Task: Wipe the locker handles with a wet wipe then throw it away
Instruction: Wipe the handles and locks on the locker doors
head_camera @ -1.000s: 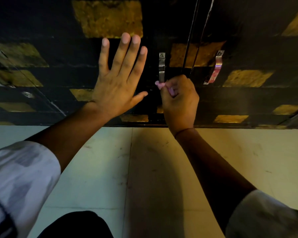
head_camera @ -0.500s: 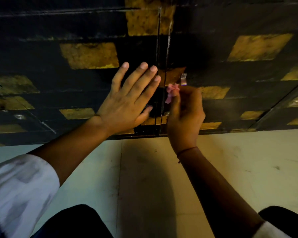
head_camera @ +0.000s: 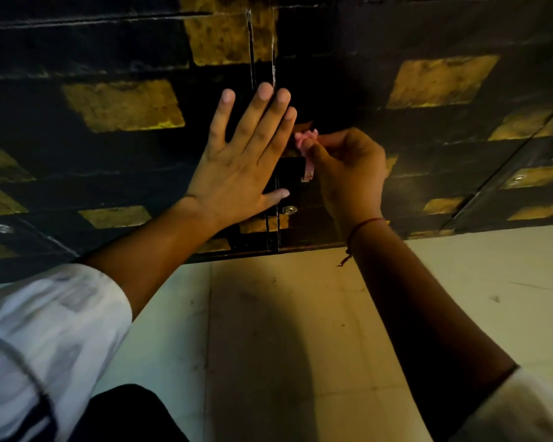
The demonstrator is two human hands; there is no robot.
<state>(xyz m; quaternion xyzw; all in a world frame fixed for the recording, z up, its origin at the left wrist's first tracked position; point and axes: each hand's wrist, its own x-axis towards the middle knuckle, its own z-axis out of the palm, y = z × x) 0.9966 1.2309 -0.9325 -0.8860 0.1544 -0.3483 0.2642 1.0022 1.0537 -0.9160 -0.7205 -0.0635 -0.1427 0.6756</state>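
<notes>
Hands both raised against a dark locker front [head_camera: 109, 173] painted black with worn yellow rectangular patches; view from the head camera looks down the arms toward it. Left hand [head_camera: 237, 157] lies flat on the left door, palm to the surface, four fingers [head_camera: 253, 122] straight and spread slightly, thumb out to the right; it holds nothing. Right hand [head_camera: 348, 173] sits just right of it, fingers curled, thumb and forefinger pinching a small crumpled pink wet wipe [head_camera: 304, 138]. Wipe sticks out to the left of the fingertips, close beside the tips of the left hand, at the vertical seam [head_camera: 273, 68] between the two doors. Below the wipe, a short pale strip [head_camera: 308, 173] with a pinkish sheen shows at the edge of the right hand; likely the metal locker handle, but it is mostly hidden and I cannot tell its full shape, nor whether the wipe touches it. Small round silver lock [head_camera: 289, 209] sits on the right door just below the left thumb. Two more round silver fittings visible: one far left [head_camera: 1, 228], one far right [head_camera: 518, 178]. Thin red thread bracelet [head_camera: 363, 226] on the right wrist, its knotted end hanging loose. White sleeves, left [head_camera: 45, 330] and right [head_camera: 524, 406], cover the upper arms at the near corners. Pale tiled floor [head_camera: 268, 346] runs from the locker's lower edge toward the camera, with a dark shadow across the middle tiles. Lighting dim and warm.
</notes>
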